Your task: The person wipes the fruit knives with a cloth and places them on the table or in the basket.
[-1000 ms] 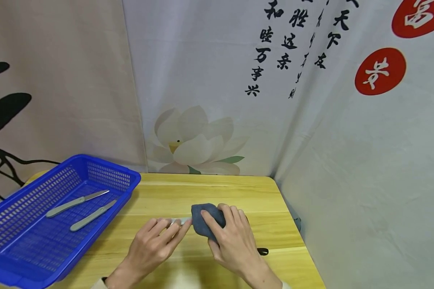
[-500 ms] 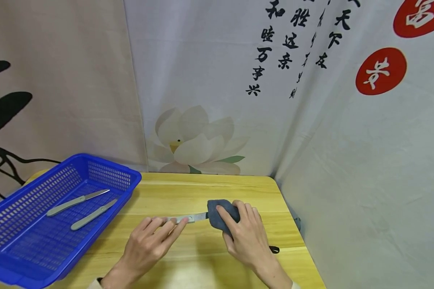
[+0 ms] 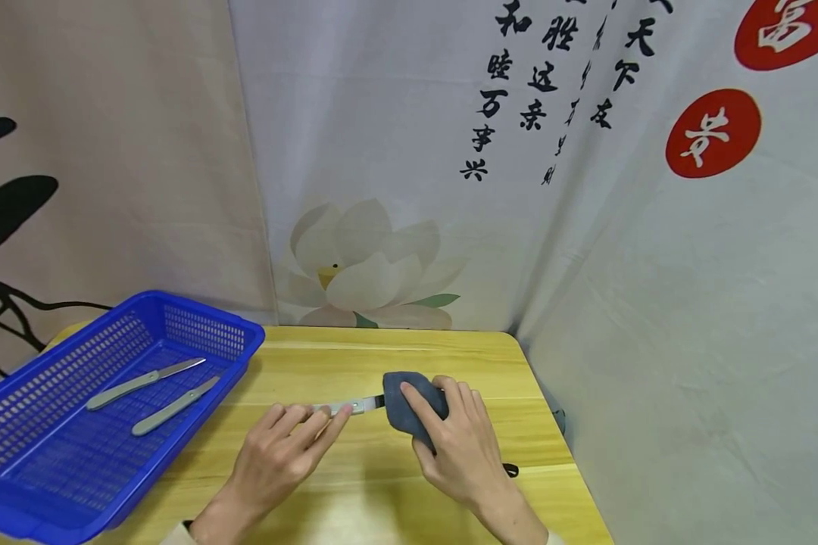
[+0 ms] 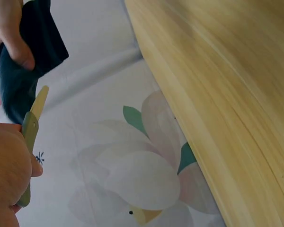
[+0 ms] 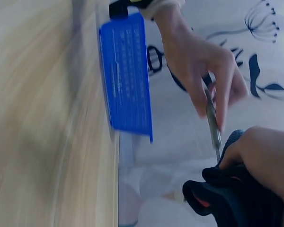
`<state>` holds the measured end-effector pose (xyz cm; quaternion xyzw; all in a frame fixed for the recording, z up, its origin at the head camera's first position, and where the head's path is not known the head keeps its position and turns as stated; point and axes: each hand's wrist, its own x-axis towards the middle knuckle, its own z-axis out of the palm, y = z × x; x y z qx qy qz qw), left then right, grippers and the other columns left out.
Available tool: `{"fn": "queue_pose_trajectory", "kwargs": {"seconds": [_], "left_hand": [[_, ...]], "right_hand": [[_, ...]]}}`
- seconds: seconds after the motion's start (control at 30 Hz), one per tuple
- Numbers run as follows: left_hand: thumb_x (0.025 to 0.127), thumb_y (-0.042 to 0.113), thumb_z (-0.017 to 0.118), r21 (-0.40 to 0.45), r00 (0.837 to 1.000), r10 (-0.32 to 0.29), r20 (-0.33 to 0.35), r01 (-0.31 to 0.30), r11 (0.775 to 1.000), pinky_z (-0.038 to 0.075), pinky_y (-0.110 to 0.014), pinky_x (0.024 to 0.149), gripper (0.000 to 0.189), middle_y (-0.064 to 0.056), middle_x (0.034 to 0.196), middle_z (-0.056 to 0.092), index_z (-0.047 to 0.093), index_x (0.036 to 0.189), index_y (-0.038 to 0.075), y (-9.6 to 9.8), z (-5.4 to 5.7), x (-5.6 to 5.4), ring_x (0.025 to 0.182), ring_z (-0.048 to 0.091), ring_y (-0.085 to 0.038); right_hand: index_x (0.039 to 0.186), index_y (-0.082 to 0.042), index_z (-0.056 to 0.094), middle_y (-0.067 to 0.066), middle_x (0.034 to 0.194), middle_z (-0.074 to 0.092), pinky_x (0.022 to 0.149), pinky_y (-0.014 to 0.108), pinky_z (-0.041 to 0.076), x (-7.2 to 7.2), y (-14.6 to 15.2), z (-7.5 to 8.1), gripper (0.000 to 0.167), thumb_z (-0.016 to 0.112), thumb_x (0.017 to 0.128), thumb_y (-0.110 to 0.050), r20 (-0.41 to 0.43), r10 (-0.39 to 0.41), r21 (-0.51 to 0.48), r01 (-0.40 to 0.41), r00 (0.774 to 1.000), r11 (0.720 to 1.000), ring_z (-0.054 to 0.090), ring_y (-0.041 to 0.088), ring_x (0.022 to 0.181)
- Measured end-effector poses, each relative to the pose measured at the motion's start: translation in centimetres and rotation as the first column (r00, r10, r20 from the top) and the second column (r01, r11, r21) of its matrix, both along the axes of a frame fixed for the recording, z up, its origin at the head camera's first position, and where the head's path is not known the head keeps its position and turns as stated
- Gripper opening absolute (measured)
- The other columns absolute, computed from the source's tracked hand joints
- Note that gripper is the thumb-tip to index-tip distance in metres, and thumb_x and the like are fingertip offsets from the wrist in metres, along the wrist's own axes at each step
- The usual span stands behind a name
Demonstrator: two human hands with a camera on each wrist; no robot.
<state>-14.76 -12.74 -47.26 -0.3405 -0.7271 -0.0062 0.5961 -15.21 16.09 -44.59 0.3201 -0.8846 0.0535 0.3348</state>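
My left hand [image 3: 276, 450] pinches the pale grey-green handle of a small knife [image 3: 344, 409], its blade pointing right. My right hand [image 3: 460, 454] grips a folded dark blue-grey cloth [image 3: 409, 405] at the blade's end. In the head view the cloth hides the tip; the left wrist view shows the blade [image 4: 40, 101] overlapping the cloth [image 4: 19, 85]. Seen from the right wrist, the cloth [image 5: 232, 194] hangs in bunched folds under my fingers. Both hands are raised over the wooden table.
At the left of the table [image 3: 382, 356] stands a blue plastic basket [image 3: 14, 412]. Two similar knives, one farther back [image 3: 143, 384] and one nearer [image 3: 176, 407], lie in it. Printed curtains [image 3: 382, 113] hang behind and to the right. A black loop [image 3: 510, 470] shows beside my right wrist.
The cloth first slid right off the knife's handle end, baring part of the blade, then came slightly back left. My left hand kept its hold, shifting only a little.
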Motion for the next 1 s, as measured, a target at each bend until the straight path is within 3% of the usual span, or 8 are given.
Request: {"fn": "queue_pose_trajectory", "kwargs": {"seconds": [0.13, 0.4, 0.8, 1.0], "left_hand": [[0.119, 0.002, 0.048, -0.007, 1.000, -0.017, 0.010, 0.017, 1.000, 0.043, -0.031, 0.062, 0.045, -0.003, 0.089, 0.068, 0.090, 0.107, 0.013, 0.5, 0.0, 0.1, 0.077, 0.060, -0.020], [0.119, 0.003, 0.050, 0.023, 0.999, -0.039, 0.011, 0.039, 0.999, 0.044, -0.031, 0.062, 0.044, -0.003, 0.087, 0.069, 0.090, 0.104, 0.012, 0.8, 0.0, 0.3, 0.077, 0.063, -0.020], [0.119, 0.002, 0.050, 0.026, 0.999, -0.037, -0.024, 0.037, 0.999, 0.041, -0.029, 0.059, 0.042, -0.004, 0.085, 0.070, 0.089, 0.106, 0.012, 0.5, 0.7, 0.6, 0.074, 0.062, -0.020], [0.119, 0.003, 0.050, 0.036, 0.999, -0.039, -0.017, 0.040, 0.999, 0.042, -0.031, 0.060, 0.043, -0.003, 0.083, 0.069, 0.089, 0.106, 0.012, 0.3, 0.4, 0.7, 0.074, 0.062, -0.020]], "right_hand": [[0.154, -0.027, 0.069, 0.015, 0.135, 0.067, 0.086, 0.038, 0.049, 0.5, -2.0, 0.1, 0.078, 0.096, 0.081, -0.032, -0.008, 0.038, 0.060, -0.038, 0.999, 0.998, 0.059, 0.025, 0.103], [0.150, -0.028, 0.071, 0.014, 0.134, 0.067, 0.087, 0.038, 0.050, 0.7, -3.2, 0.1, 0.072, 0.095, 0.083, -0.035, -0.038, 0.011, 0.103, -0.007, 0.999, 0.995, 0.060, 0.026, 0.103], [0.146, -0.028, 0.073, 0.015, 0.131, 0.068, 0.082, 0.038, 0.048, -0.4, -1.1, -0.7, 0.067, 0.094, 0.082, -0.027, -0.048, -0.007, 0.059, 0.010, 0.999, 0.998, 0.058, 0.027, 0.099], [0.146, -0.028, 0.072, 0.015, 0.131, 0.067, 0.083, 0.039, 0.047, -0.7, 0.5, -1.2, 0.069, 0.094, 0.081, -0.025, -0.035, -0.043, 0.060, 0.045, 0.998, 0.997, 0.059, 0.028, 0.101]]}}
